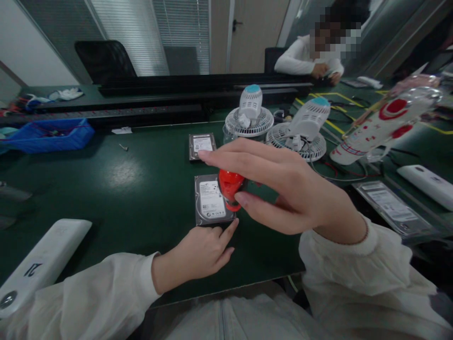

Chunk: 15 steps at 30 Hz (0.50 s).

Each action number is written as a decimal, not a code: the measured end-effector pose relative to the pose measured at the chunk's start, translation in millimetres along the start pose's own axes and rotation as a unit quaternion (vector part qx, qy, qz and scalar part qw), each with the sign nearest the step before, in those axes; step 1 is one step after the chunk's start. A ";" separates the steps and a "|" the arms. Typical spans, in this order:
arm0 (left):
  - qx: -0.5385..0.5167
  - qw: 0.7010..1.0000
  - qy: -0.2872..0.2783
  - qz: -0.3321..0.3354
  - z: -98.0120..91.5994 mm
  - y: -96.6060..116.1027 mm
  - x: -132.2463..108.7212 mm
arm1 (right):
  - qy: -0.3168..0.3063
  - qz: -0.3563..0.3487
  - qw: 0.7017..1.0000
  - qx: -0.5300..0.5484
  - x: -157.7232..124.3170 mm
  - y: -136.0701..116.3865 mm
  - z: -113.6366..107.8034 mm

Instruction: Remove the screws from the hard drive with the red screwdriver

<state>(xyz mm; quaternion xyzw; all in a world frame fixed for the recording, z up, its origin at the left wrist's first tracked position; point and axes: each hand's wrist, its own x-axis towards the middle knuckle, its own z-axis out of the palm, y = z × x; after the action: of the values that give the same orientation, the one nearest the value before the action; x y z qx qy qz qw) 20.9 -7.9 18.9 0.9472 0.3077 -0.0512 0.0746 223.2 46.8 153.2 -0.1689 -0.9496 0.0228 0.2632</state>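
Note:
A hard drive [212, 200] with a white label lies on the green table in front of me. My left hand [203, 252] is at its near edge, index finger stretched to the near right corner and thumb apart. Over the drive's right side, my right hand [283, 189] holds a red-handled screwdriver [230, 184] between thumb and fingers, seen nearly end-on; its tip is hidden. Just beyond my right fingertips lies a smaller hard drive [201, 144].
Two white fans [249, 118] stand at the back right, near a white printed bottle [385, 125]. Another drive [392, 208] lies at right. A blue tray [53, 137] and a white device [46, 259] are at left. A person [307, 61] sits across the table.

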 end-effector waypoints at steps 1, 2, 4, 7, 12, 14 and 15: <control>0.000 1.000 0.001 0.000 -0.2 0.2 0.0 | 0.002 -0.001 1.000 0.000 -0.2 -0.2 -0.1; 0.000 1.000 0.003 0.001 -0.2 0.2 -0.2 | 0.008 0.003 1.000 -0.006 -0.4 -0.3 0.1; 0.000 1.000 0.010 0.003 0.2 0.0 -0.6 | 0.034 0.014 0.999 -0.032 -0.4 0.3 1.2; -0.001 1.000 0.023 0.008 1.3 -1.0 -1.1 | 0.043 0.024 0.998 -0.051 0.2 1.6 2.9; -0.005 1.000 0.020 0.007 1.5 -1.9 -0.3 | 0.060 0.008 0.998 0.009 -0.2 0.7 2.5; -0.007 1.000 0.020 0.009 1.4 -1.9 0.0 | 0.077 0.012 0.997 0.007 -0.5 0.1 2.9; -0.008 1.000 0.021 0.010 1.6 -1.9 -0.1 | 0.085 0.016 0.996 -0.001 -0.7 0.2 3.3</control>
<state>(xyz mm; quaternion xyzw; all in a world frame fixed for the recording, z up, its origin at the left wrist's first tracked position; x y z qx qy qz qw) 19.7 -6.7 17.2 0.9504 0.3003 -0.0279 0.0765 222.1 46.9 150.0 -0.1856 -0.9209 0.0112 0.3427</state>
